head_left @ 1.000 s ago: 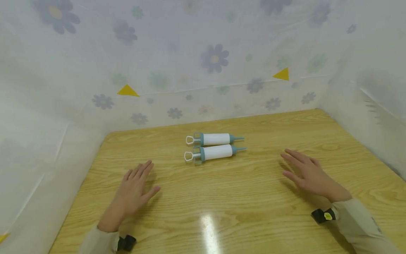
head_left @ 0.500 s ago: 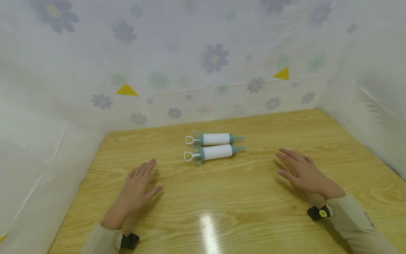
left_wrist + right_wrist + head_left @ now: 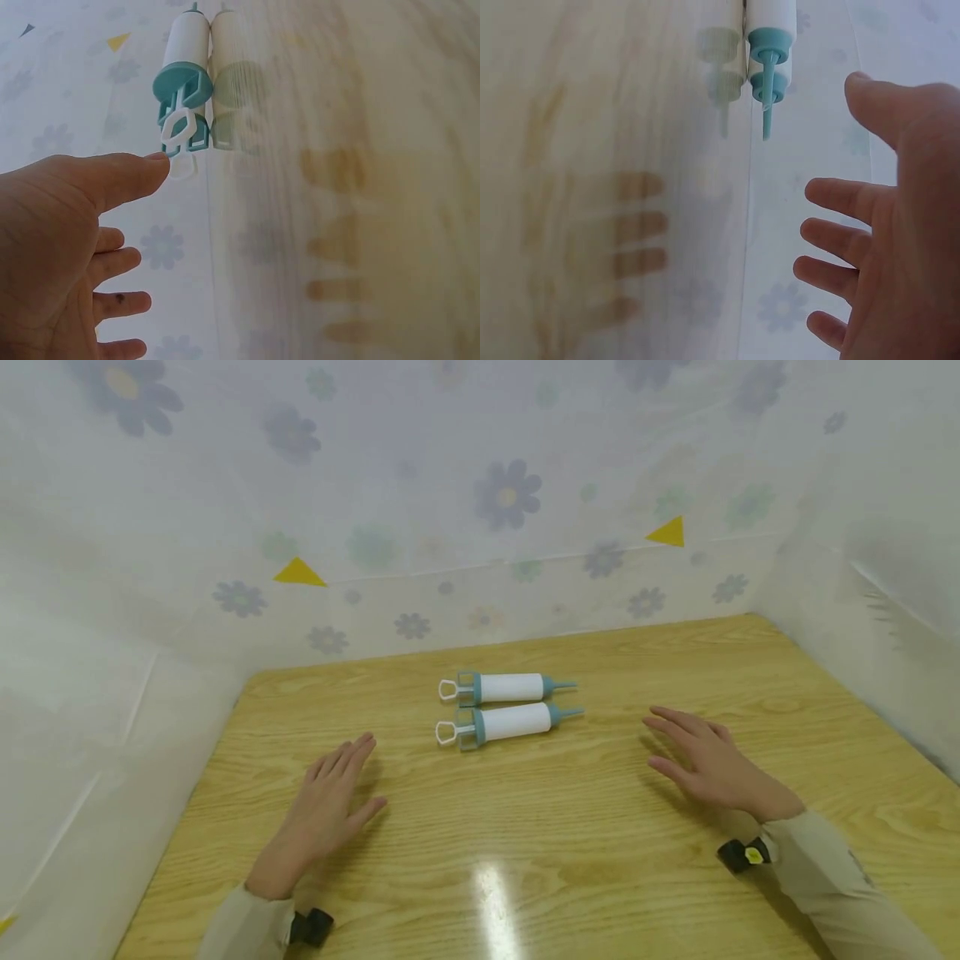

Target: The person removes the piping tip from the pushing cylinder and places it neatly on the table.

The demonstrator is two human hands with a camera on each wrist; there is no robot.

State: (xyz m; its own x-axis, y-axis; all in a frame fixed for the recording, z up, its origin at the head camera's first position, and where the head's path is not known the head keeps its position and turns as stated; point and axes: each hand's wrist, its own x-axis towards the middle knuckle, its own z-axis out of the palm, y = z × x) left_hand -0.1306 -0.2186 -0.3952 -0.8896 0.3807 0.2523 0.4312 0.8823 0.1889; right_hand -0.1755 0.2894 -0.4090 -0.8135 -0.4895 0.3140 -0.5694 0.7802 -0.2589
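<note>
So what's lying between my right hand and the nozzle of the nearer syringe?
Nothing but bare tabletop shows between your right hand and the nozzle of the nearer syringe; the head view shows that stretch.

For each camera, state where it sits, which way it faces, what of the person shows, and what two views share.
Head: worn on the head, facing forward and down at a table and two syringes; left grip, right grip and sleeves show.
Left wrist: on that wrist, facing past the left grip toward the syringes' teal collars; only that grip shows.
Right wrist: on that wrist, facing past the right grip toward teal nozzles; only that grip shows.
Shared: both wrist views show the syringes from opposite ends.
</note>
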